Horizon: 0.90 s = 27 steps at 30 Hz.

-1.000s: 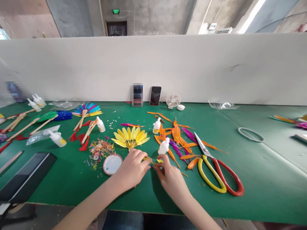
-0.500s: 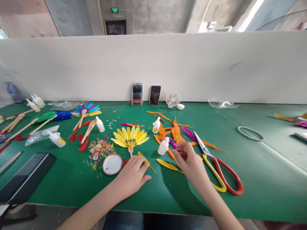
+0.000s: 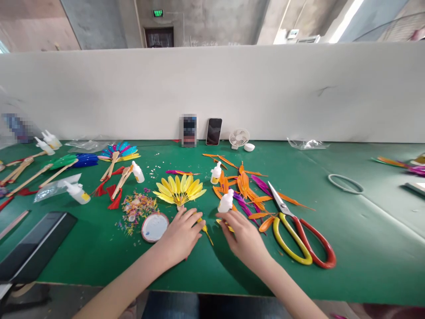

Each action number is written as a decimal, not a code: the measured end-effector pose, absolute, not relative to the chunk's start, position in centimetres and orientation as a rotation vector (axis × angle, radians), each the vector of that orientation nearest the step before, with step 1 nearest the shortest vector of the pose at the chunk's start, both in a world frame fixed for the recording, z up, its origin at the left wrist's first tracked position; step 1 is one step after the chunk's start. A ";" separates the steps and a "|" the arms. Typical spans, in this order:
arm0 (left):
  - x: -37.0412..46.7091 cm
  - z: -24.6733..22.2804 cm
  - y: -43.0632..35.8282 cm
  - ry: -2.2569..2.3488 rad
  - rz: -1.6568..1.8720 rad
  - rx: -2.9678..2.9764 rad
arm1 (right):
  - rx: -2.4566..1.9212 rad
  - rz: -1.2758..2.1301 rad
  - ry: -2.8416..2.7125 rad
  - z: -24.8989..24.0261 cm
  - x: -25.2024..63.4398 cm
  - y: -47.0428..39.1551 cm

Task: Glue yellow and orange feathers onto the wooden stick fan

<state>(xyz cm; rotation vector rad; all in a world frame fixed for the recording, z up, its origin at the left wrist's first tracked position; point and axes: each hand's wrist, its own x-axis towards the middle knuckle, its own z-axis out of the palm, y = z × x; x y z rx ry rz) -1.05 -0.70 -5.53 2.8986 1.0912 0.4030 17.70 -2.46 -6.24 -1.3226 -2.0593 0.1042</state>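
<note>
My left hand [image 3: 182,234] lies palm down over the handle of a yellow feather fan [image 3: 180,189], fingers bent around it and thumb tucked out of sight. A loose yellow feather [image 3: 207,230] pokes out beside its fingertips. My right hand [image 3: 245,239] reaches over another yellow feather [image 3: 229,227], with thumb and fingers parted on either side of it; part of this feather is hidden. Just beyond those fingers stands a white glue bottle [image 3: 226,200]. Orange feathers [image 3: 244,184] and purple ones lie in a pile past the right hand.
Large scissors [image 3: 292,221] with red and yellow handles lie at right. Left of my hands are a round dish [image 3: 155,227], colourful bits [image 3: 137,206] and more fans [image 3: 114,161]. A black phone-like slab [image 3: 38,246] lies far left. A small fan [image 3: 239,138] stands before the white partition.
My right hand has moved left and nearer, from the orange feathers to the yellow feather by the bottle. My left hand's thumb has drawn in, and its fingers have shifted toward the fan's handle.
</note>
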 end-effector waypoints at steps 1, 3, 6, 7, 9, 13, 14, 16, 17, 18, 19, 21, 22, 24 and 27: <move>-1.0 -5.6 -0.7 1.088 0.392 2.896 | -1.306 0.075 -2.193 -6.6 17.3 -2.2; -0.9 -5.6 -0.7 1.094 0.346 2.889 | -1.330 0.004 -2.373 -7.0 16.6 -1.5; -0.8 -5.4 -1.0 1.140 0.279 2.885 | -1.408 -0.049 -2.515 -7.1 15.9 -0.6; -0.8 -5.4 -1.0 1.159 0.263 2.884 | -1.424 -0.050 -2.534 -7.0 15.7 -0.4; -0.9 -5.4 -1.0 1.197 0.248 2.880 | -1.437 -0.045 -2.543 -6.9 15.5 -0.3; -1.1 -5.6 -0.7 1.237 0.278 2.896 | -1.433 -0.031 -2.509 -6.9 15.6 -0.7; -1.2 -5.6 -0.6 1.237 0.284 2.903 | -1.435 -0.013 -2.483 -6.9 15.8 -0.8; -1.3 -5.7 -0.5 1.235 0.290 2.914 | -1.443 0.066 -2.389 -6.9 16.1 -1.3; -1.3 -5.7 -0.5 1.233 0.293 2.918 | -1.438 0.113 -2.333 -7.0 16.3 -1.6; -1.4 -5.7 -0.5 1.234 0.294 2.921 | -1.419 0.153 -2.290 -7.0 16.6 -1.9; -1.4 -5.7 -0.5 1.238 0.295 2.924 | -1.388 0.175 -2.269 -7.0 16.7 -2.3; -1.3 -5.7 -0.6 1.245 0.294 2.931 | -1.299 0.152 -2.298 -7.1 17.0 -3.1; -1.3 -5.7 -0.6 1.250 0.296 2.934 | -1.262 0.115 -2.323 -7.2 17.0 -3.4; -1.2 -5.7 -0.6 1.258 0.306 2.941 | -1.219 0.045 -2.328 -7.0 17.0 -4.0; -1.2 -5.5 -0.6 1.254 0.291 2.962 | -1.189 -0.019 -2.168 -6.2 17.1 -4.3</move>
